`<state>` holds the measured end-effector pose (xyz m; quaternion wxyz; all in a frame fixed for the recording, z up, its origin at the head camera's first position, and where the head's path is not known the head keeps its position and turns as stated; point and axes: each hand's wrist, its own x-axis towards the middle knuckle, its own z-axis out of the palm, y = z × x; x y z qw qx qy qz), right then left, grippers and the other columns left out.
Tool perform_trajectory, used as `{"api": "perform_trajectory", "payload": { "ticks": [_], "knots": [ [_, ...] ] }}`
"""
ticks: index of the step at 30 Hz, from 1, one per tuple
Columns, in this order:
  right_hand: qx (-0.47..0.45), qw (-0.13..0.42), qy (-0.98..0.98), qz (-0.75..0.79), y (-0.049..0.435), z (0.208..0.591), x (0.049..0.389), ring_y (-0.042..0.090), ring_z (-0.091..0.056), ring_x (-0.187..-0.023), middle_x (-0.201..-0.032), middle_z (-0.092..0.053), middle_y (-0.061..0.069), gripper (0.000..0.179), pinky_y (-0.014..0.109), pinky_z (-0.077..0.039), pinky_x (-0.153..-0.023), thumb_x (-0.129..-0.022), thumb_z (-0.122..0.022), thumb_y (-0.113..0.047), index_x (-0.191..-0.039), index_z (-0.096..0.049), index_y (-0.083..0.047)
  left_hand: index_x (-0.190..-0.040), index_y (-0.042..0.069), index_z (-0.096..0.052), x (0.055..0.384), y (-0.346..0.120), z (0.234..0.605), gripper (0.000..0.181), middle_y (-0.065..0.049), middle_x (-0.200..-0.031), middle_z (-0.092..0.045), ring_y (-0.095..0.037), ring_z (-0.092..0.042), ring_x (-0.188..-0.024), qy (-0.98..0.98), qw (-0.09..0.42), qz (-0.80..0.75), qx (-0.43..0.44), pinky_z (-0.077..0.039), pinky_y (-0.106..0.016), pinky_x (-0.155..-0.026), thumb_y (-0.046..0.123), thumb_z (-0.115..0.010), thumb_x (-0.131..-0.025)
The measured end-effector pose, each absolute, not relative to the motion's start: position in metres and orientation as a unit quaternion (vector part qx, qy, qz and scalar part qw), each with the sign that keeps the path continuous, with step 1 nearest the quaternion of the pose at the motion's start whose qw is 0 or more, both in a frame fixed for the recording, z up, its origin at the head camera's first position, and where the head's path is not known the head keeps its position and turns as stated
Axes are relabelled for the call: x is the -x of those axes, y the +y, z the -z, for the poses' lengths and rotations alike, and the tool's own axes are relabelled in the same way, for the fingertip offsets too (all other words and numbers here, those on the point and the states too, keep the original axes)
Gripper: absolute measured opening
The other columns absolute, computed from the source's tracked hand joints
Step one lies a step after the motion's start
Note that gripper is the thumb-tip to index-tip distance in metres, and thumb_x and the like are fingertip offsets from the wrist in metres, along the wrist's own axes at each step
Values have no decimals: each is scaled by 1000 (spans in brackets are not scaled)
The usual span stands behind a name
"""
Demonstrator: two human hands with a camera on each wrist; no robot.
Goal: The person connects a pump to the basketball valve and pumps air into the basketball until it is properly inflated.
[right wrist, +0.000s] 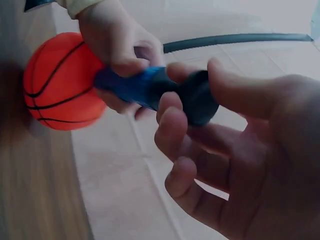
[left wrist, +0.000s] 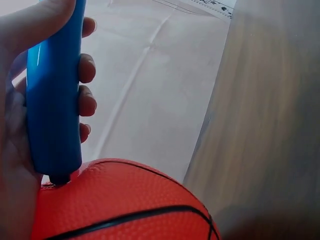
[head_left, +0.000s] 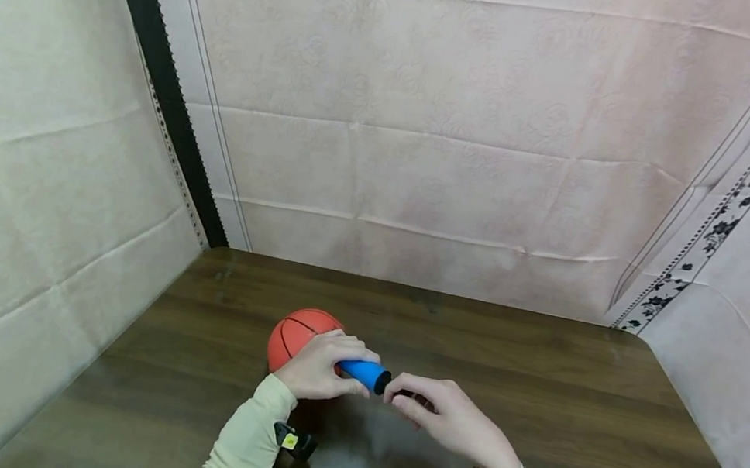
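A small orange-red basketball (head_left: 288,336) with black seams sits on the wooden table at the left hand's far side. My left hand (head_left: 319,368) grips the blue barrel of a hand pump (head_left: 363,374), thumb on one side and fingers wrapped round the other. In the left wrist view the pump's black tip (left wrist: 60,178) meets the ball's surface; the needle itself is hidden. At the other end, my right hand (head_left: 454,419) holds the black pump handle (right wrist: 204,97) between thumb and fingers, its lower fingers loosely curled beneath.
The brown wood-grain table (head_left: 538,394) stretches out on both sides of the hands. Pale cloth hangs behind it (head_left: 427,154) and along the left and right sides. A black strip (head_left: 168,91) runs down the left corner.
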<state>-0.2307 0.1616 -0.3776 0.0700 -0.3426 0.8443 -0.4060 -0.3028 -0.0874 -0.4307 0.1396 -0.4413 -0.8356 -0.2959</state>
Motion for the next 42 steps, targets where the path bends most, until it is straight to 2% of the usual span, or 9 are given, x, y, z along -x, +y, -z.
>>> {"api": "perform_trajectory", "payload": {
  "ticks": [6, 11, 19, 22, 27, 31, 34, 38, 42],
  "knots": [
    [355, 64, 818, 448, 189, 362, 224, 9, -50, -61, -71, -54, 5, 14, 23, -44, -54, -102, -49, -23, -103, -63, -21, -115, 23, -69, 303, -101, 428, 40, 4, -108, -72, -15, -63, -100, -860, 142, 322, 371, -47, -43, -92, 30, -81, -77],
    [355, 60, 805, 471, 197, 355, 219, 9, -51, -63, -72, -54, 12, 13, 24, -44, -52, -102, -49, -18, -104, -61, -19, -116, 21, -68, 303, -111, 425, 41, -1, -113, -71, -24, -63, -108, -870, 134, 339, 332, -46, -51, -95, 29, -80, -78],
    [364, 61, 804, 467, 197, 354, 220, 4, -48, -62, -72, -53, 10, 12, 23, -43, -53, -101, -49, -15, -105, -61, -18, -116, 20, -69, 304, -112, 424, 40, -2, -113, -72, -24, -64, -108, -875, 134, 332, 327, -46, -51, -96, 30, -80, -78],
    [364, 74, 794, 481, 197, 355, 222, 7, -50, -63, -72, -53, 10, 14, 24, -43, -53, -102, -47, -13, -105, -61, -14, -116, 21, -69, 305, -108, 426, 40, 0, -114, -72, -22, -64, -107, -874, 136, 324, 336, -47, -49, -95, 31, -79, -79],
    [367, 109, 760, 526, 182, 366, 230, 4, -46, -61, -71, -49, 15, 15, 25, -39, -49, -103, -45, -13, -103, -60, -9, -114, 20, -69, 302, -89, 431, 37, 3, -107, -72, -13, -63, -94, -850, 144, 331, 384, -50, -36, -86, 28, -79, -79],
    [362, 79, 770, 520, 165, 375, 236, 15, -47, -55, -67, -49, 13, 16, 24, -42, -50, -103, -46, -15, -100, -60, -7, -114, 17, -68, 299, -75, 431, 37, 2, -103, -72, -12, -61, -88, -825, 143, 346, 424, -49, -28, -80, 24, -78, -79],
    [350, 51, 798, 489, 158, 380, 238, 15, -48, -54, -65, -51, 7, 16, 23, -44, -53, -102, -48, -19, -99, -61, -9, -113, 17, -68, 299, -72, 431, 37, 2, -102, -72, -11, -61, -88, -817, 147, 338, 444, -49, -26, -80, 24, -80, -78],
    [330, 62, 824, 457, 161, 377, 235, 3, -49, -58, -68, -53, -2, 18, 22, -45, -56, -101, -51, -29, -100, -64, -16, -111, 21, -68, 299, -75, 430, 38, 6, -101, -70, -8, -60, -87, -818, 138, 328, 451, -48, -25, -79, 28, -81, -77],
    [336, 78, 815, 466, 176, 365, 227, 6, -52, -62, -71, -55, -1, 18, 24, -47, -58, -102, -48, -27, -104, -64, -18, -113, 24, -67, 301, -83, 427, 37, 7, -103, -70, -7, -59, -90, -827, 127, 329, 438, -49, -25, -80, 33, -80, -79]
  ]
}}
